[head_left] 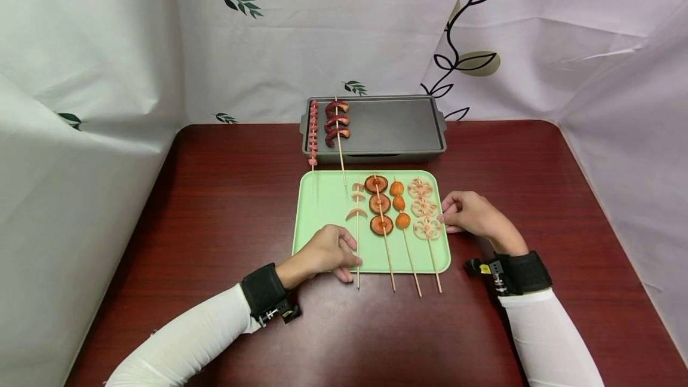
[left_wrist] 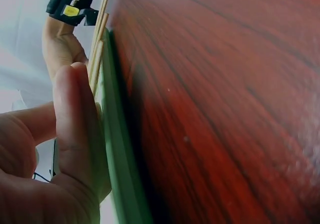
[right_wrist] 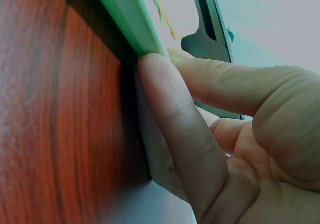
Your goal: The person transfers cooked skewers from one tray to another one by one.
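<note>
We're steadying the green tray (head_left: 322,196) w/ both hands on the dark wood surface (head_left: 226,196), just in front of the grey griddle pan (head_left: 398,124). Left hand (head_left: 328,252) is resting at the tray's near edge, fingers loosely curled beside the leftmost skewer (head_left: 357,237), grip grasping nothing as far as we can tell. Right hand (head_left: 470,214) is touching the tray's right rim by the lotus-root skewer (head_left: 427,220), grip relaxed, nothing held. Two skewers are already lying on the griddle; four are waiting on the tray. Judging by that, we're mid-transfer. Next move prob. calls for pinching one stick near its bare end and lifting level so pieces aren't sliding.
</note>
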`<state>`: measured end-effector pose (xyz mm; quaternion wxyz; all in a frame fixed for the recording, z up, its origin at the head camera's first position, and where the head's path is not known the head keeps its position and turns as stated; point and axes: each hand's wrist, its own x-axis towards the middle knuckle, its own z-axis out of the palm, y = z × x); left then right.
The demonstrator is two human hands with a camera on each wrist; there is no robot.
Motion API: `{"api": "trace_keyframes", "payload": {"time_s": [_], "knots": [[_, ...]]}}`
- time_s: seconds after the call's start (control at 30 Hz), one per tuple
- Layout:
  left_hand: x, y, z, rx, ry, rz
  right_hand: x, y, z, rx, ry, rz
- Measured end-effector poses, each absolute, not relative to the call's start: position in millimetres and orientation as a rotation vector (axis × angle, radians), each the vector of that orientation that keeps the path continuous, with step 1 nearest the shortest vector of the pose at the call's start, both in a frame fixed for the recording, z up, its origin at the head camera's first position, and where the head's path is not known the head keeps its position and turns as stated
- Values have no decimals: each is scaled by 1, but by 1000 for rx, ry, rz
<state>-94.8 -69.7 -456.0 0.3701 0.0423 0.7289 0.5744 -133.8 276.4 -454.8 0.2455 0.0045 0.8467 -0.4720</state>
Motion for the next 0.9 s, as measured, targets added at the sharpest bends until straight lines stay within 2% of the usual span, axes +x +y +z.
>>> {"api": "trace_keyframes", "payload": {"time_s": [0.4, 0.9], "knots": [[-99, -73, -454, 208, 2014, 1366, -134, 276, -454, 14, 2312, -1294], [-106, -78, -422, 471, 2485, 1146, -135, 278, -455, 2, 2312, -1296]]}}
